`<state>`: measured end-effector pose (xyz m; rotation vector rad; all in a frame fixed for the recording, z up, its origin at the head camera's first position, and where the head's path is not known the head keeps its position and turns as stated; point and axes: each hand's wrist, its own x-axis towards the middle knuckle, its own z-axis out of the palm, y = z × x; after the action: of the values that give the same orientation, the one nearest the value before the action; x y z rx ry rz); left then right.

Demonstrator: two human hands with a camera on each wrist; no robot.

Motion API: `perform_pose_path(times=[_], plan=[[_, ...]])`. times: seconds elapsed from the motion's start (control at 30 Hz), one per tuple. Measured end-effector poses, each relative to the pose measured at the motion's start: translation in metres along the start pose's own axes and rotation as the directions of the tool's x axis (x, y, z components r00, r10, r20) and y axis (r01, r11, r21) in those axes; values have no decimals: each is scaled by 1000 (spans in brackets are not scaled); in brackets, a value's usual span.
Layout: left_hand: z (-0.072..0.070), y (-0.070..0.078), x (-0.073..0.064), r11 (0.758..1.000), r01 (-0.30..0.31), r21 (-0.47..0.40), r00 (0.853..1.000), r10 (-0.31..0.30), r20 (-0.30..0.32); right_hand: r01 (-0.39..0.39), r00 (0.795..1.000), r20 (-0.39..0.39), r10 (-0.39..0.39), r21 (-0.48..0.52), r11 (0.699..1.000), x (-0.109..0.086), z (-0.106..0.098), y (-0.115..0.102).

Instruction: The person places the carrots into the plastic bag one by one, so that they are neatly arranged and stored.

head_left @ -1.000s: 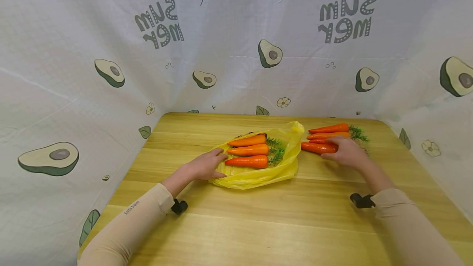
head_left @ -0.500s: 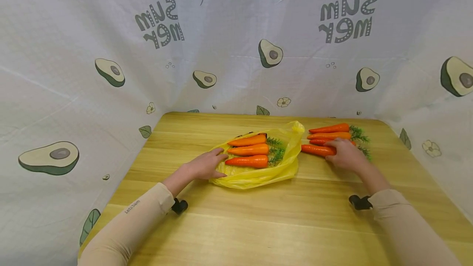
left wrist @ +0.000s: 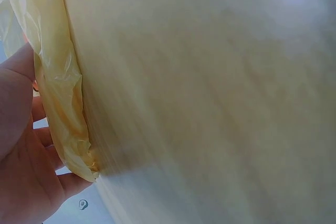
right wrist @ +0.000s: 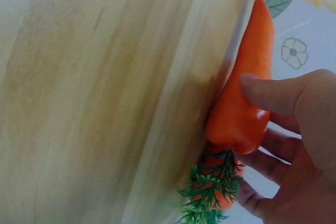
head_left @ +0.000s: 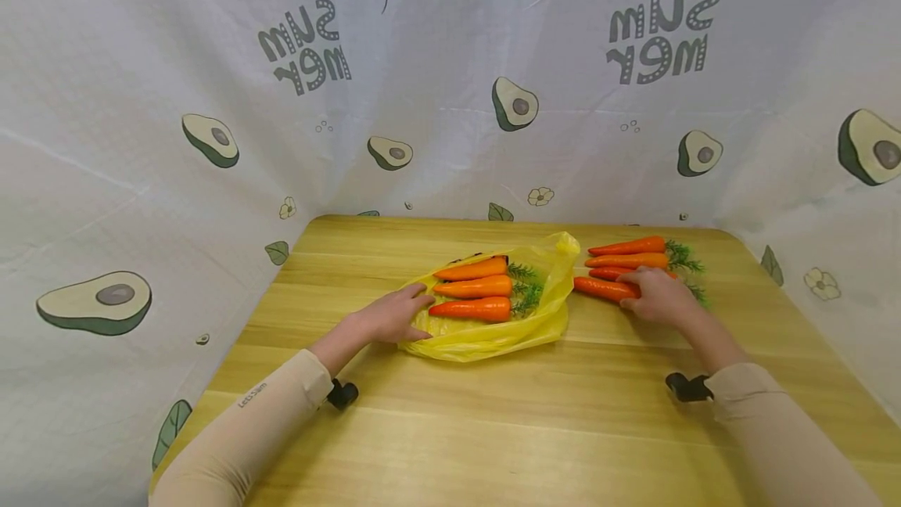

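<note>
My right hand (head_left: 660,296) grips the nearest carrot (head_left: 600,288) of the group at the right. In the right wrist view its thumb lies along the carrot (right wrist: 242,98) near the thick end, with the other fingers behind. Green fronds (right wrist: 212,182) hang below that end. My left hand (head_left: 394,315) has its fingers spread at the left edge of a yellow plastic bag (head_left: 486,346); the left wrist view shows a fold of the bag (left wrist: 58,72) over the thumb and fingertips. Three carrots (head_left: 470,308) lie side by side at the bag, tips toward the left hand.
Beyond the gripped carrot lie three more carrots (head_left: 626,260), one partly hidden by my right hand, their fronds (head_left: 683,255) to the right. Everything rests on a wooden table (head_left: 493,429). A printed white curtain (head_left: 450,100) stands behind and at both sides.
My right hand has shifted slightly right along the nearest carrot, showing more of the carrot behind it. Over the last half second little moves. The left hand and bag stay put.
</note>
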<state>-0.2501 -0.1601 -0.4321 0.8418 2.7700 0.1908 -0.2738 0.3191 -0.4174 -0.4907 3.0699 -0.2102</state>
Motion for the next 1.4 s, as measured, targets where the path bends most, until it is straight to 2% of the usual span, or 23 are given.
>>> perform_pose_path(times=[0.2,0.57,0.77,0.93,1.17,1.4], plan=[[1,0,0,1000,3,2,1000,-3,2,-4,1000,-6,4,4,1000,-4,-7,-2],[0,0,0,1000,3,-4,1000,-3,9,45,998,-42,-41,88,995,-10,-25,-3],[1,0,-1,1000,-5,1,1000,5,4,59,997,-58,-54,83,995,-13,-37,1],[0,0,0,1000,-8,7,1000,8,3,35,999,-42,-31,94,995,-16,-53,1],[-1,0,0,1000,1,-1,1000,-1,14,15,999,-35,-12,100,995,-22,-73,-5],[-2,2,-1,1000,2,-3,1000,-2,9,33,997,-66,-27,82,996,-24,-85,-14]])
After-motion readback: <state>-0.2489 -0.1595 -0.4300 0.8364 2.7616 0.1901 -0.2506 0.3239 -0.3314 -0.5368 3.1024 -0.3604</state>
